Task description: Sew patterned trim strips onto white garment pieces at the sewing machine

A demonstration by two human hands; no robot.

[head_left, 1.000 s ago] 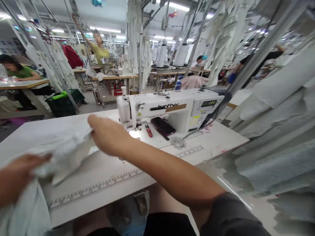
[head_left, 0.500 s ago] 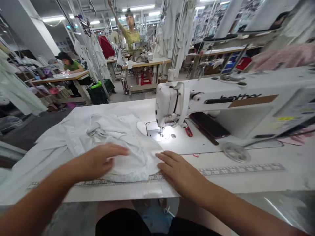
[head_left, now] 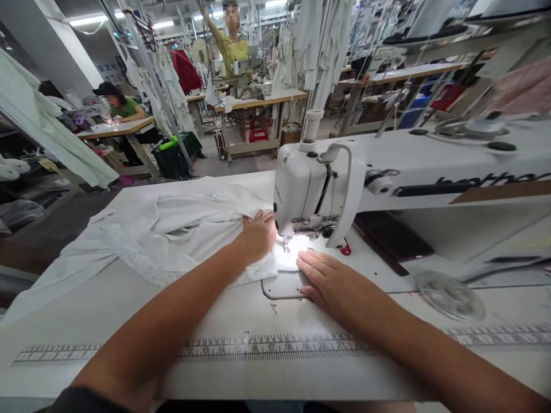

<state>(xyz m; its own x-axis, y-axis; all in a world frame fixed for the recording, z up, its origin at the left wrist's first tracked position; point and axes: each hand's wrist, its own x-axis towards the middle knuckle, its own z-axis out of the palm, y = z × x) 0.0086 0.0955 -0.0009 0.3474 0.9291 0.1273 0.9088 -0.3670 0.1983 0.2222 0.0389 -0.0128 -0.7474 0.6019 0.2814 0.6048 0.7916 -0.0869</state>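
Observation:
A white garment (head_left: 202, 235) lies in loose folds on the sewing table, and its right edge reaches under the lit needle area of the white sewing machine (head_left: 301, 178). My left hand (head_left: 257, 238) is closed on the cloth just left of the needle, with folds gathering towards its fingers. Beside the presser foot (head_left: 287, 244), on the right, my right hand (head_left: 325, 278) lies flat, fingers stretched out and fingertips on the cloth's edge. Glare from the lamp washes out the cloth under the needle.
A ruler strip (head_left: 258, 346) runs along the table's front. Right of the needle are a red clip-like tool (head_left: 345, 248), a dark phone (head_left: 394, 235) and a clear round disc (head_left: 450, 295). Two people work at other tables behind, among hanging garments (head_left: 325, 51).
Both hands have moved forward to the needle, bringing the garment's edge under it. My left hand has closed on the cloth. The view has shifted closer to the machine.

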